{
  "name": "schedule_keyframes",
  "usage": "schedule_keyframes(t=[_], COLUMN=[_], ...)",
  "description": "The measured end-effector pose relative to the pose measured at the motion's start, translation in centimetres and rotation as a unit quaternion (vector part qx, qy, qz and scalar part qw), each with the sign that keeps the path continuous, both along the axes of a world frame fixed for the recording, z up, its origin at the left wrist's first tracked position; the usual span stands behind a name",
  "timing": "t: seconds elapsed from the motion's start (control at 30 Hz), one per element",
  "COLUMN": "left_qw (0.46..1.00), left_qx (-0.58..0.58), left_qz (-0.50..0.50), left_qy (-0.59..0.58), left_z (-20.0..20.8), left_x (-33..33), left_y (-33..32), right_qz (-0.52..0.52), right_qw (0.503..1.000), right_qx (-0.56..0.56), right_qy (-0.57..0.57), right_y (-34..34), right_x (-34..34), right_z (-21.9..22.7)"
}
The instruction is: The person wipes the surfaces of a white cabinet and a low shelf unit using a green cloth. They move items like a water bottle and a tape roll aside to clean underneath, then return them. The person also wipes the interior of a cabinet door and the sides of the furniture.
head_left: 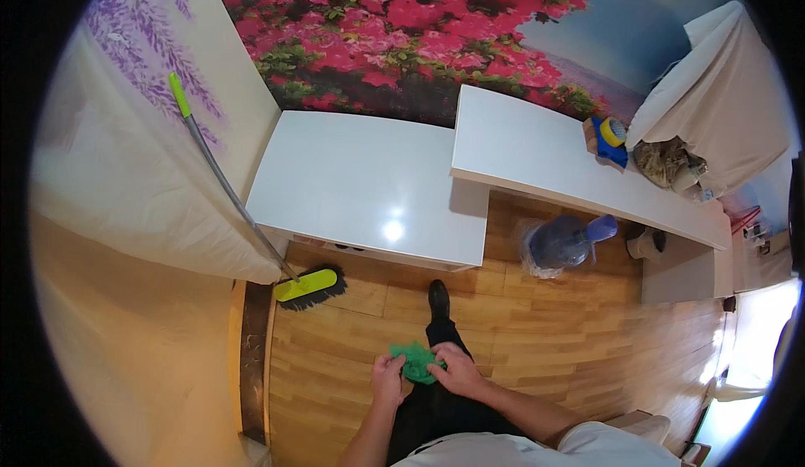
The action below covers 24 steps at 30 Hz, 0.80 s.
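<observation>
Both of my hands hold a crumpled green cloth (414,360) in front of my waist, above the wooden floor. My left hand (387,379) grips its left side and my right hand (457,369) covers its right side. Below the cloth I see my dark trouser leg and black shoe (438,298). A broom (309,287) with a yellow-green head and a grey handle leans against the left wall, its head on the floor left of my foot.
A low white cabinet (369,190) stands ahead, with a higher white counter (545,161) to its right. A large blue water bottle (562,245) lies under the counter. Blue and yellow items (610,138) and draped beige fabric (721,90) sit at the counter's far end.
</observation>
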<state>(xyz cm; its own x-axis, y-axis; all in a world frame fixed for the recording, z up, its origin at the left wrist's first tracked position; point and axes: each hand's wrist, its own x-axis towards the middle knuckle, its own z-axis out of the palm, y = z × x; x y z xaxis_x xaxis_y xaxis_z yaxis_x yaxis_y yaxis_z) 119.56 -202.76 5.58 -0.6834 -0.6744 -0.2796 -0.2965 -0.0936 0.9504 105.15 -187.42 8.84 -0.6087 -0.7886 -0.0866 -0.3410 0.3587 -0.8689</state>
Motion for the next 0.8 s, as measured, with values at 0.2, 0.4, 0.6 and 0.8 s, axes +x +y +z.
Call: schedule_keyframes(t=[0.2,0.4,0.6,0.8], left_qw=[0.914,0.896,0.928,0.959], left_qx=[0.347,0.366,0.282,0.162], left_qz=[0.208,0.236,0.239,0.227], left_qy=[0.045,0.084,0.040,0.048], left_z=[1.6,2.9,3.7,4.0], left_x=[-8.5,-15.7,-20.9,-22.2], left_y=[-4.4,-9.0,-10.9,-11.5], right_qz=[-0.038,-0.030,0.070,0.137], right_qw=[0.995,0.968,0.971,0.955], right_qx=[-0.063,-0.128,-0.133,-0.126], right_qy=[-0.068,-0.215,-0.185,-0.230], right_y=[-2.8,-4.5,-7.0,-8.0], right_x=[-8.4,-15.5,-19.9,-21.5], right_z=[2.4,5.1,8.2,10.0])
